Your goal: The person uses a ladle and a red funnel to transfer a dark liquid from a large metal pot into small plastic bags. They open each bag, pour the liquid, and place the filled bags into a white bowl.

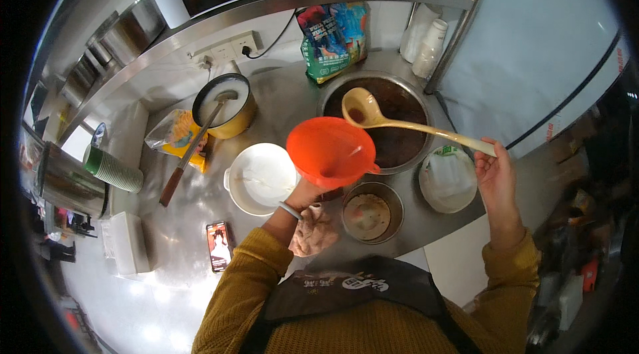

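Observation:
My left hand [305, 195] is under a red plastic funnel [324, 152] and holds it; the fingers are mostly hidden beneath it. My right hand [494, 164] grips the end of a long cream-coloured ladle [424, 128]. The ladle's bowl is tilted beside the funnel's upper right rim, with a little dark liquid in it. Behind the ladle stands a wide metal basin [399, 157] of dark brown liquid. Something dark red, partly hidden, is just below the funnel. Left of the funnel sits a white pot [262, 179], and below right a round metal container [373, 217] with a pale tan content.
A yellow pot [234, 127] of white content carries a wooden-handled ladle [192, 154]. Also around are a phone [218, 246], a crumpled cloth [313, 234], a plastic-covered bowl [448, 184], a green bag [332, 49], stacked cups [117, 172] and a metal shelf [279, 2] above.

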Tool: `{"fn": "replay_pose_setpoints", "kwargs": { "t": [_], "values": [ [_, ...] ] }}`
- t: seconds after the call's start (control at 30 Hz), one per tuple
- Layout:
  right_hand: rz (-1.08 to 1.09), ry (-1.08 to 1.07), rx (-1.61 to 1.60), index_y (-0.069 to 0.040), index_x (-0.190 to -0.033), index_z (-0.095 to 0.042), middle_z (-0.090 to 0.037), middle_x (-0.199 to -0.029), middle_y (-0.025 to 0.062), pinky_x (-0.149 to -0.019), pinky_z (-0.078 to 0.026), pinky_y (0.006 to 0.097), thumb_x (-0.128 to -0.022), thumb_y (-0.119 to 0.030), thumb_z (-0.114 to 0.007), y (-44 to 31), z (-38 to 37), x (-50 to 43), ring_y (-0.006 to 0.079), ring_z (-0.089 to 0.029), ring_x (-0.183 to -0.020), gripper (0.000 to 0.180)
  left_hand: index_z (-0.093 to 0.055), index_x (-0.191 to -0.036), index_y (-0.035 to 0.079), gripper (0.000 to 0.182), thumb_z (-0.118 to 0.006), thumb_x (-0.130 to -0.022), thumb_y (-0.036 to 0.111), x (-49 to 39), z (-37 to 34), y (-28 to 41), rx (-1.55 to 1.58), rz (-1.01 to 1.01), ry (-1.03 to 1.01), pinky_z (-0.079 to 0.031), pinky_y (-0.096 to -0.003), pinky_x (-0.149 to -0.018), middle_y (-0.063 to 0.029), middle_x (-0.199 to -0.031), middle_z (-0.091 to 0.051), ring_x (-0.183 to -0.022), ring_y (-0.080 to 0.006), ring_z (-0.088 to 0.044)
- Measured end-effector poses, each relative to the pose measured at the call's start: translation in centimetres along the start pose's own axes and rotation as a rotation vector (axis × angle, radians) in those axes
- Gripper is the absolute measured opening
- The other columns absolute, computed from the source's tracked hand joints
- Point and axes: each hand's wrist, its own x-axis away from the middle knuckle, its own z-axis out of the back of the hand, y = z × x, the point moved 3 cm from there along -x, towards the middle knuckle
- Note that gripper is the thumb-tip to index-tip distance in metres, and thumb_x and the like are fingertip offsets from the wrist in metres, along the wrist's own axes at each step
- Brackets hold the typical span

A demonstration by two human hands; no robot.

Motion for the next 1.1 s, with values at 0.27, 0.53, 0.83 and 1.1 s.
{"fn": "replay_pose_setpoints", "kwargs": {
  "t": [0.27,0.53,0.83,1.1],
  "values": [
    [0.353,-0.232,0.6,0.001,-0.112,-0.057,-0.062,-0.091,0.0135,-0.072,-0.05,0.0303,-0.091,-0.007,-0.053,3.9,1.4,-0.3,0.0212,-0.061,-0.075,0.023,-0.054,-0.121,0.002,0.045,-0.069,-0.083,0.02,2.2,3.3,2.3,-0.012,-0.001,-0.066,-0.045,-0.0315,-0.09,-0.0103,-0.122,-0.056,-0.108,-0.0186,-0.055],
    [0.711,-0.74,1.187,0.002,-0.109,-0.06,-0.057,-0.101,0.0183,-0.077,-0.047,0.0371,-0.079,0.006,-0.057,6.8,0.9,-0.1,0.0318,-0.059,-0.09,0.031,-0.046,-0.13,0.003,0.046,-0.061,-0.089,0.018,7.2,0.7,2.5,-0.132,-0.164,0.027,-0.047,-0.0315,-0.091,-0.0123,-0.125,-0.054,-0.109,-0.0188,-0.055],
    [0.812,-0.597,1.355,0.002,-0.114,-0.056,-0.058,-0.102,0.0171,-0.08,-0.048,0.0388,-0.076,-0.003,-0.063,7.7,-1.3,0.3,0.0321,-0.059,-0.092,0.039,-0.041,-0.132,0.002,0.063,-0.069,-0.079,0.022,9.6,-2.6,0.7,-0.195,-0.181,0.18,-0.033,-0.0432,-0.104,-0.016,-0.133,-0.046,-0.124,-0.0286,-0.043],
    [-0.477,-0.626,0.324,-0.003,-0.094,-0.059,-0.062,-0.078,0.0051,-0.06,-0.045,0.0265,-0.087,-0.028,-0.052,12.6,-7.0,9.6,0.0143,-0.057,-0.063,0.028,-0.048,-0.127,0.005,0.062,-0.071,-0.072,0.024,10.3,-4.0,0.9,-1.07,-0.313,0.222,-0.023,-0.0553,-0.106,-0.0147,-0.123,-0.053,-0.118,-0.0304,-0.048]
  ]
}}
